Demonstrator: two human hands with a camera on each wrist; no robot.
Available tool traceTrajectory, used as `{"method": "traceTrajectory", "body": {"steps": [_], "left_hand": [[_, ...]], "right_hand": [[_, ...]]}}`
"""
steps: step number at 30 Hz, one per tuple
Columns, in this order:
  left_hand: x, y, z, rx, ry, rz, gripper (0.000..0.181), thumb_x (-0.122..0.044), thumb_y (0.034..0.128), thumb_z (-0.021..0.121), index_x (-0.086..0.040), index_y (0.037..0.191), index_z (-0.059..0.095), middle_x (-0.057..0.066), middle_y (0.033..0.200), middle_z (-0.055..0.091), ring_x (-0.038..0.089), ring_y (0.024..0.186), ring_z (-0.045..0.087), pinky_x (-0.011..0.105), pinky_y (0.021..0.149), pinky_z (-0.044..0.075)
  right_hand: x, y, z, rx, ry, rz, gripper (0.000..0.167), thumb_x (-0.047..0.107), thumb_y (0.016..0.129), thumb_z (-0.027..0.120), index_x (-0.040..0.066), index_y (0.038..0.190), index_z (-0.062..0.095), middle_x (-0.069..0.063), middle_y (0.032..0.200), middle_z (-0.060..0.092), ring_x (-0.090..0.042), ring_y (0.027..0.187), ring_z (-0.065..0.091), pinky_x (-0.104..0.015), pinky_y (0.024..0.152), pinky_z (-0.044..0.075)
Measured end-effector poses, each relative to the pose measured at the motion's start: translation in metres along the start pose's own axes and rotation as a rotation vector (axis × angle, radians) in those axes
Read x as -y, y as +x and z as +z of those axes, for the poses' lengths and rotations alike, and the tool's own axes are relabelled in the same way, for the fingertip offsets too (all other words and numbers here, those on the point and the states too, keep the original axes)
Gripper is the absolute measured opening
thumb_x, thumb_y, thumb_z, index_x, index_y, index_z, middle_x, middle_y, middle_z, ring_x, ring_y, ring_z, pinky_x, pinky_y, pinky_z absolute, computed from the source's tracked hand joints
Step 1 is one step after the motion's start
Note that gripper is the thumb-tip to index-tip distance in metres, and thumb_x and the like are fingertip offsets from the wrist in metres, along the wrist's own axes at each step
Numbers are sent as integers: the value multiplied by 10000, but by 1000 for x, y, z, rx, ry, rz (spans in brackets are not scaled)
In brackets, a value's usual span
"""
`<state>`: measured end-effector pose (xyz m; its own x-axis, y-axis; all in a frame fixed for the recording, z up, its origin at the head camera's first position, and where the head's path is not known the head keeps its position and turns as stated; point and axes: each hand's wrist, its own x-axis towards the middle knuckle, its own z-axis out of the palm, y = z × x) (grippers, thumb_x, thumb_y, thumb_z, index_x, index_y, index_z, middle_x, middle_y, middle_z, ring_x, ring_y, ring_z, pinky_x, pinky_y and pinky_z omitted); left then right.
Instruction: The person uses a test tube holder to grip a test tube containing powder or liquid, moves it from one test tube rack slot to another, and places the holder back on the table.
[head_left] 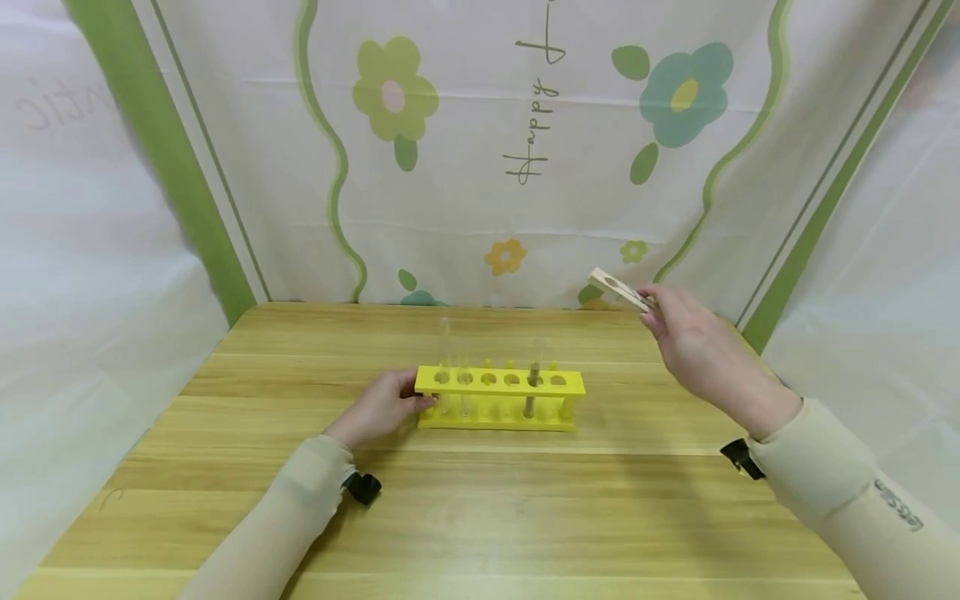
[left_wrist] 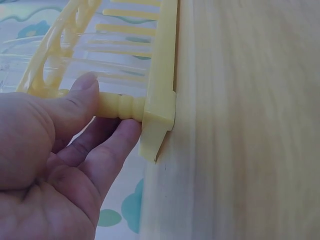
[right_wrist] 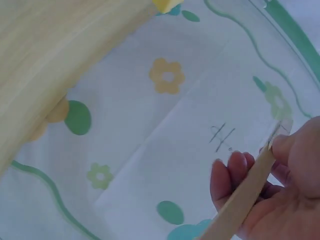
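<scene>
A yellow test tube rack (head_left: 500, 388) stands upright on the wooden table. My left hand (head_left: 378, 408) grips its left end, and in the left wrist view the thumb and fingers close around the end post (left_wrist: 120, 105). Two clear test tubes (head_left: 445, 346) occupy the two leftmost holes. Toward the right of the rack, another test tube (head_left: 530, 406) has dark contents. Up in the air to the right of the rack, my right hand (head_left: 697, 346) holds a wooden test tube holder (head_left: 618, 288). Its far end points left, with no tube in it.
Behind the wooden table (head_left: 480, 517) hangs a white curtain (head_left: 480, 192) printed with flowers and green lines. White cloth also encloses the left and right sides. A black band with a small device (head_left: 363, 488) sits on the left wrist, another (head_left: 742, 459) on the right.
</scene>
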<state>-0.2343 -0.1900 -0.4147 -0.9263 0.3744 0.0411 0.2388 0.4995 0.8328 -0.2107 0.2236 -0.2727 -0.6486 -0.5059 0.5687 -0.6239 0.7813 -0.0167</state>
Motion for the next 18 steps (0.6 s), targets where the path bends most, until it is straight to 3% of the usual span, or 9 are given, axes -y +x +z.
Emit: {"method": "traceTrajectory", "body": {"steps": [7,12,18], "left_hand": [[0,0,0,-3,9,3,217,-104,956,666,-146,1168,685,-24,1071,699,146,943,624,339,823,513],[1,0,0,-2,7,3,211,-104,959,663,-148,1165,685,-25,1068,699,147,945,622,339,829,511],[1,1,1,5,-13,4,226,-97,958,662,-142,1179,681,-19,1086,699,144,966,623,336,848,510]], "right_hand": [[20,6,-4,-29,-7,-62,167,-11,916,673,-18,1060,589,-81,849,554,-242,716,511,-394,578,470],[28,7,1,64,-23,-27,140,30,941,655,-9,1067,609,-78,850,635,-289,763,617,-442,642,520],[30,7,15,28,-33,-61,142,48,927,677,-6,1053,640,-115,919,699,-305,817,677,-446,657,550]]}}
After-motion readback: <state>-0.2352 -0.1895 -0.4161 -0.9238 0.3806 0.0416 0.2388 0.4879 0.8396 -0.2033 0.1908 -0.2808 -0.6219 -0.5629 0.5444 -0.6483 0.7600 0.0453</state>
